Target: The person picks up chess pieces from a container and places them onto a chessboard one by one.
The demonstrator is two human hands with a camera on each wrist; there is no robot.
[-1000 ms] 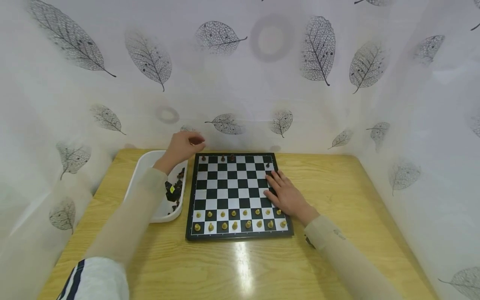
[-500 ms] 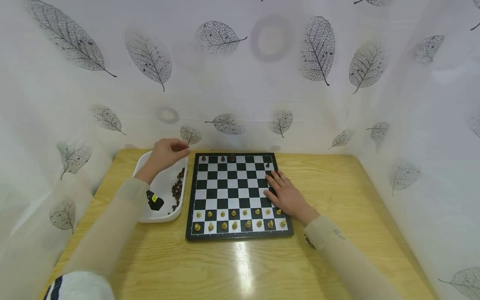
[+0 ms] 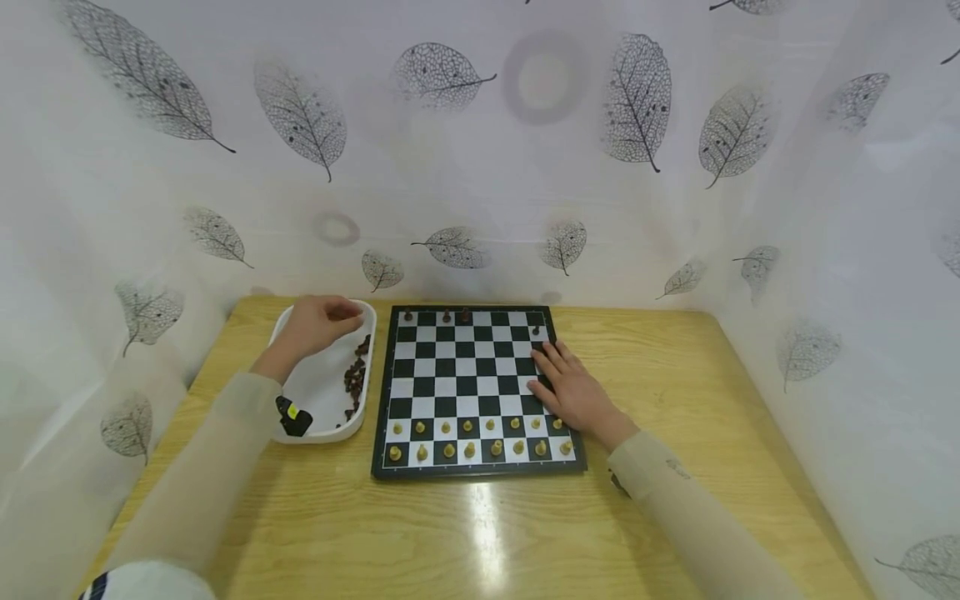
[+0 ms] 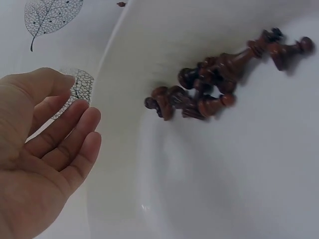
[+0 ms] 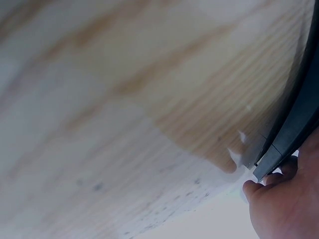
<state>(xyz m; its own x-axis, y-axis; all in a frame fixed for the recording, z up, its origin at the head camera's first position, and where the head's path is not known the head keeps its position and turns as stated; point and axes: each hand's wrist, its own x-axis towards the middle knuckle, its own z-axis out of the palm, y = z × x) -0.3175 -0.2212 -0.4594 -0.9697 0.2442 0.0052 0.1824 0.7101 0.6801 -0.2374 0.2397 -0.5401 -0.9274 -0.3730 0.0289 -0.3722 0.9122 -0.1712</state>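
My left hand (image 3: pixel 318 323) hovers over the far end of a white plastic tray (image 3: pixel 318 385), its fingers loosely bent. In the left wrist view, nothing shows between the thumb and fingers of that hand (image 4: pixel 47 144). Dark brown chess pieces (image 4: pixel 214 74) lie heaped along the tray's right side, apart from the fingers. My right hand (image 3: pixel 577 396) rests with spread fingers on the right edge of the chessboard (image 3: pixel 466 367). Several brown pieces, among them one at the far row (image 3: pixel 466 315) and a pawn (image 3: pixel 536 330), stand on the board's far side.
Two rows of gold chess pieces (image 3: pixel 468 427) stand along the board's near side. Tray and board sit side by side on a wooden table (image 3: pixel 360 533). A white leaf-patterned curtain (image 3: pixel 465 150) hangs behind and at both sides. A black wrist device (image 3: pixel 294 417) sits on the left wrist.
My left hand has moved left and toward me, from beside the board's far left corner to over the tray. The right hand has stayed in place on the board.
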